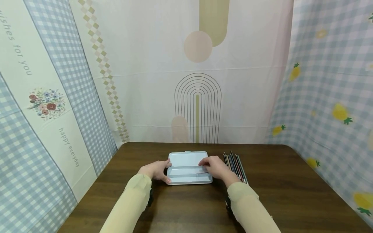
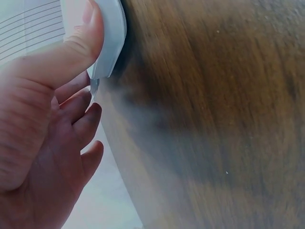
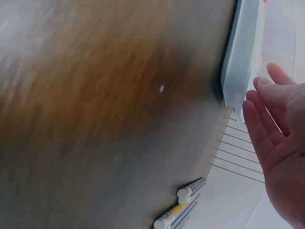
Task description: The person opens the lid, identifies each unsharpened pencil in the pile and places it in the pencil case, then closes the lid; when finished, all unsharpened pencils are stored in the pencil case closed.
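A pale blue-white pencil case [image 1: 190,180] lies on the table with its lid [image 1: 183,159] folded back on the far side. Inside, divider walls split the tray into compartments. My left hand [image 1: 155,170] grips the case's left end, the thumb [image 2: 83,40] over the near rim and fingers along the side. Over the right end of the tray reaches my right hand [image 1: 216,166], fingers relaxed and slightly bent; nothing shows between them. In the right wrist view its fingertips are right at the case's corner [image 3: 238,71].
Several pencils [image 1: 235,166] lie side by side just right of the case, partly behind the right wrist. The brown wooden table [image 1: 186,207] ends at a white patterned cloth [image 1: 145,106] at the back. Checked cloths hang at left and right.
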Available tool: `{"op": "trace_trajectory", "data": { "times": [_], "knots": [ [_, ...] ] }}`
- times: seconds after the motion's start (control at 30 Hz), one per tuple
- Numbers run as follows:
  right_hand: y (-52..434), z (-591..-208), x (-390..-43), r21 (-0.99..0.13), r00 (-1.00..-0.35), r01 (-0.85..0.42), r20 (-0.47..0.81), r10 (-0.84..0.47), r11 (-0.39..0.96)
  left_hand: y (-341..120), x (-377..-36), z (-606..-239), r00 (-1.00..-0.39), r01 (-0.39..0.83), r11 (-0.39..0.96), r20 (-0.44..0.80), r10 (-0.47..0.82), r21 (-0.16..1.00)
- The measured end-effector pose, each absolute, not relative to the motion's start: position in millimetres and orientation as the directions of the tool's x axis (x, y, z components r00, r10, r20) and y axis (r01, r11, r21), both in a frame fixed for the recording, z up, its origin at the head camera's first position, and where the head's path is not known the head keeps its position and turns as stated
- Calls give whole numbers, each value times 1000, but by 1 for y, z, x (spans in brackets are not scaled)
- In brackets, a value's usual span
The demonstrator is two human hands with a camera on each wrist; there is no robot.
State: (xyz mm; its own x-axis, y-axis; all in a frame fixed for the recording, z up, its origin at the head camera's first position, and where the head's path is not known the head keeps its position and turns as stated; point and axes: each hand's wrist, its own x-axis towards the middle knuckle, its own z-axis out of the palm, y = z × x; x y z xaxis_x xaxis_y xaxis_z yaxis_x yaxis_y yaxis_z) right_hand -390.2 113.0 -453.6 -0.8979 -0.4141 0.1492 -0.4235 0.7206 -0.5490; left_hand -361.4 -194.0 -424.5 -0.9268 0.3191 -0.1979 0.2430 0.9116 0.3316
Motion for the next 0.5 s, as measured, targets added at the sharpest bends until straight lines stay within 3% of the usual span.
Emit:
{"op": "trace_trajectory", "data": {
  "times": [0.5],
  "knots": [
    [170,-449,-389,-531,-903,-424,182,-390,733,-195,-362,-426,-926,244,913,-202,320,326]
  ]
}}
